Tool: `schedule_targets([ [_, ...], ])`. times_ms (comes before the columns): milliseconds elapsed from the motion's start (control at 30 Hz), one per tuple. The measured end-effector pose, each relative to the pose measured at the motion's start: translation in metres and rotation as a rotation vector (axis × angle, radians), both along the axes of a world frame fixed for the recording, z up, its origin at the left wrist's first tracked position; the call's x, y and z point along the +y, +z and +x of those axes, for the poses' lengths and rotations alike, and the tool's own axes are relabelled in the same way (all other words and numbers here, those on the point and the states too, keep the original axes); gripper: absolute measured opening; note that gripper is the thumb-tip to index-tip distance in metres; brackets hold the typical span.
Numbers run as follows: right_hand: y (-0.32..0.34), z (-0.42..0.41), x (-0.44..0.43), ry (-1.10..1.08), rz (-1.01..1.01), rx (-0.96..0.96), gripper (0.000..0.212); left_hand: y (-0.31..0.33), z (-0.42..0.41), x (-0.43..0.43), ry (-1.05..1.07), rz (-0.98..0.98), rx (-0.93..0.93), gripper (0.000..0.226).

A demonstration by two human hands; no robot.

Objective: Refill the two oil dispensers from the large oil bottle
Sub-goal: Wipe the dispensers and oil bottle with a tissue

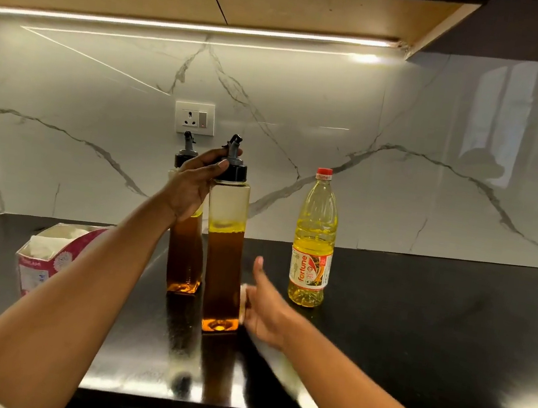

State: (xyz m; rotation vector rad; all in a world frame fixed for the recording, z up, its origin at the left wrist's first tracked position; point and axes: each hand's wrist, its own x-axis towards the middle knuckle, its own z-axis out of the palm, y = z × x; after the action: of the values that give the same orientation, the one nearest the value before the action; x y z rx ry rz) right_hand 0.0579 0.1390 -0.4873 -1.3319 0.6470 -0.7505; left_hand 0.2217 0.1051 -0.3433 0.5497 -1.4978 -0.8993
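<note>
Dispenser cap (236,171) in left grip (194,183)

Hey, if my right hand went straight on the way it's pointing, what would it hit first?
The lower side of the nearer oil dispenser; the right hand is close beside it, perhaps already touching, but blur hides contact.

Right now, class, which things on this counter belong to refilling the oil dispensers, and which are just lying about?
Belongs to the job: near dispenser, its cap gripped by the left hand; far dispenser; large oil bottle; right hand by the near dispenser's base.
Just lying about: tissue box; wall socket.
</note>
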Motion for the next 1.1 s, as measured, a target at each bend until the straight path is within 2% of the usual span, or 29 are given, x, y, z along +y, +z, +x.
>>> schedule_targets([
  [133,0.089,0.004,-0.010,-0.077,-0.184,-0.212,0.083,-0.003,-0.002,0.001,0.001,-0.001,0.039,0.029],
  [233,0.122,0.012,-0.011,-0.145,-0.347,-0.244,0.084,-0.003,-0.002,0.003,0.010,-0.004,0.015,0.029],
  [333,0.083,0.011,-0.014,-0.173,-0.372,-0.063,0.091,-0.002,-0.001,0.004,0.003,-0.007,0.012,0.029],
  [433,0.007,0.005,-0.014,-0.077,-0.197,0.103,0.086,-0.002,-0.002,0.007,-0.032,-0.005,0.008,0.029],
  [500,-0.024,-0.001,-0.016,-0.029,-0.070,0.140,0.078,-0.002,-0.002,0.007,-0.049,0.022,0.045,0.028],
  [600,-0.031,-0.004,-0.019,-0.053,0.011,0.102,0.063,-0.008,-0.001,0.006,-0.049,0.065,0.165,0.030],
  [633,-0.028,-0.003,-0.017,-0.069,0.003,0.102,0.058,-0.012,-0.001,0.007,-0.015,0.060,0.164,0.032],
  [700,-0.022,0.001,-0.015,-0.135,-0.030,0.087,0.058,-0.020,-0.004,0.009,0.147,0.012,0.020,0.044],
  [800,-0.019,0.006,-0.018,-0.204,-0.025,-0.024,0.068,-0.043,-0.016,0.014,0.527,-0.061,-0.335,0.093],
  [867,-0.017,0.008,-0.021,-0.222,-0.017,-0.064,0.069,-0.059,-0.026,0.018,0.779,-0.115,-0.447,0.112],
  [933,-0.015,0.012,-0.021,-0.247,-0.023,-0.056,0.065,-0.067,-0.031,0.019,0.884,-0.141,-0.416,0.111],
  [1000,-0.018,0.014,-0.024,-0.298,-0.023,-0.033,0.062,-0.069,-0.030,0.017,0.893,-0.140,-0.401,0.103],
  [1100,-0.024,0.012,-0.028,-0.320,0.019,-0.031,0.059,-0.073,-0.023,0.012,0.713,-0.108,-0.334,0.085],
])
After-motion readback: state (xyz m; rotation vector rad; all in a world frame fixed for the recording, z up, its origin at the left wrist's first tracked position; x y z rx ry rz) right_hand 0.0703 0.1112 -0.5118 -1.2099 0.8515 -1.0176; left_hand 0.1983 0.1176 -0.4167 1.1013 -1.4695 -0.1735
